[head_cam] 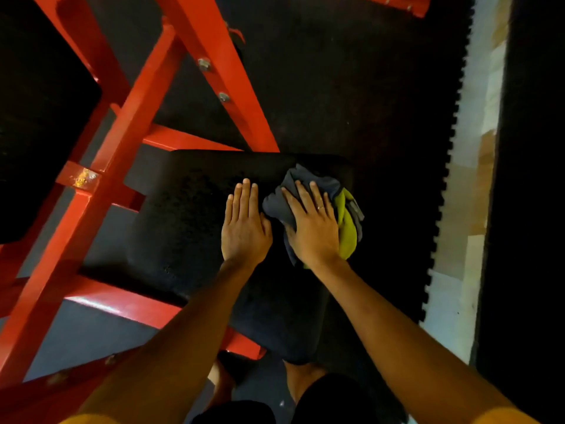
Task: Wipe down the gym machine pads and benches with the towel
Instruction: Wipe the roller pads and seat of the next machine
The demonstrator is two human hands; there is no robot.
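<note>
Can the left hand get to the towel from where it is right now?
Probably yes. The left hand lies flat on the pad right beside the towel, nothing between them. The right hand presses flat on the towel, covering its middle.

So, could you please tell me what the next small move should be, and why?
Probably slide the right hand, pressing the towel flat, back along the pad toward the body. The towel sits at the pad's far right part, the near stretch lies bare, and the left hand resting flat beside it blocks a leftward sweep.
</note>
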